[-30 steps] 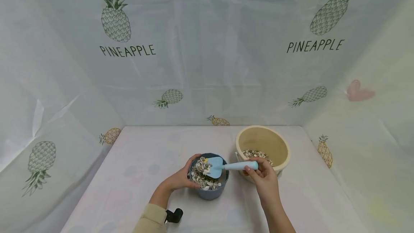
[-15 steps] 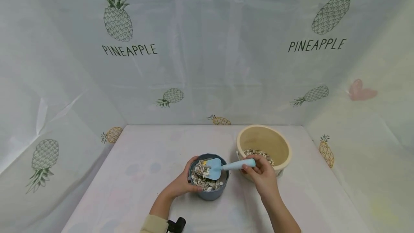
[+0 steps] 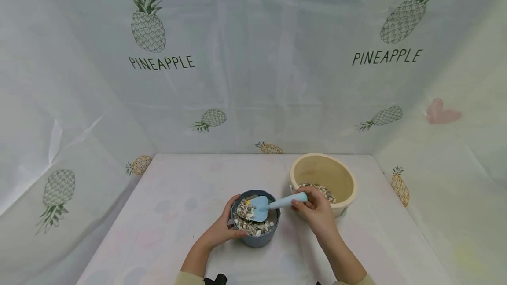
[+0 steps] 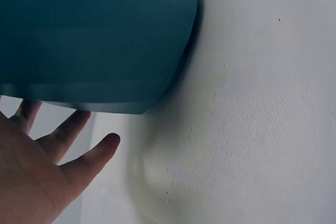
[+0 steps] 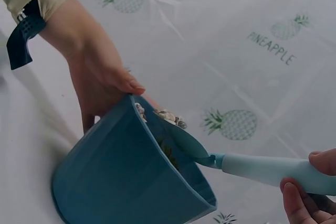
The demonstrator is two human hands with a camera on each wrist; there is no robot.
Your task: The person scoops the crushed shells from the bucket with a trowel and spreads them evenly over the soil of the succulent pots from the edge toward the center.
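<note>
A blue-grey flower pot [image 3: 257,241] holds small pale and brown pebbles [image 3: 259,228], with a bit of green [image 5: 169,156] visible inside in the right wrist view. My left hand [image 3: 222,228] grips the pot's left side, thumb by the near rim and fingers around the far side. In the left wrist view, several fingers [image 4: 97,156] spread along the pot's wall. My right hand [image 3: 320,220] holds a light-blue trowel [image 3: 283,202] by its handle, pinched between thumb and fingers. The trowel's blade lies over the pot's mouth, bearing a heap of pebbles [image 3: 244,210].
Right of the pot, behind my right hand, stands a cream bucket [image 3: 348,195] with more pebbles [image 3: 322,189] at its bottom. A pale cloth covers the table [image 3: 178,188]. Pineapple-printed sheeting [image 3: 253,65] walls off the back and both sides.
The trowel and my right hand have shifted slightly left, the blade sinking a little lower over the pot. My left hand keeps its hold on the pot. The head view has moved slightly.
</note>
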